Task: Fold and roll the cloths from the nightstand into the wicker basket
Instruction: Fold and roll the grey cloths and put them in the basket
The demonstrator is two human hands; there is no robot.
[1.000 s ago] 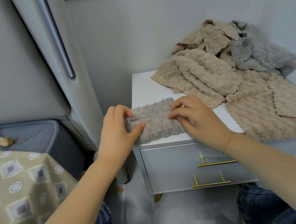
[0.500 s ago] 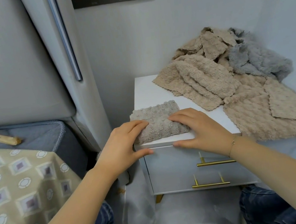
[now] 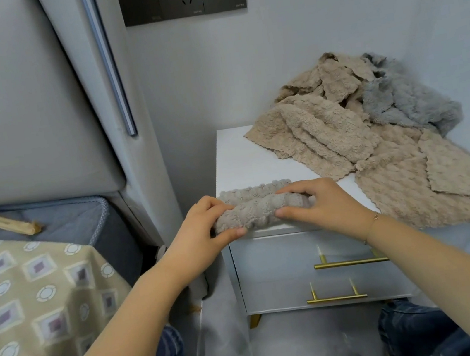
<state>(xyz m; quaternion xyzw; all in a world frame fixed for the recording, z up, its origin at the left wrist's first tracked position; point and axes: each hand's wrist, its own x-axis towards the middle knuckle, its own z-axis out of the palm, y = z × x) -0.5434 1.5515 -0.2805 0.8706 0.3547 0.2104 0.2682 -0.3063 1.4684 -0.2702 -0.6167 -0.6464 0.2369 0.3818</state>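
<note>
White nightstand [image 3: 243,161] set in a grey-walled corner beside a bed carries the work. At its front edge a taupe cloth [image 3: 258,209], folded into a strip, is being rolled. It is gripped at each end: the left hand [image 3: 205,231] curls round the left end, thumb beneath and fingers [image 3: 216,207] over the top, while the right hand [image 3: 321,205] pinches the right end in the same way.

For a tight roll, even pressure is best kept at both ends so that the tube does not cone. The roll should be turned away from the edge, since it sits close to the drop, and the free flap behind it should be kept flat and square.

A loose pile [image 3: 352,128] of beige cloths, with a grey one [image 3: 410,104] on top, waits further back and to the right, partly hanging off the tabletop. No wicker basket is seen in view, so the finished roll is judged to need carrying out of frame.
</note>
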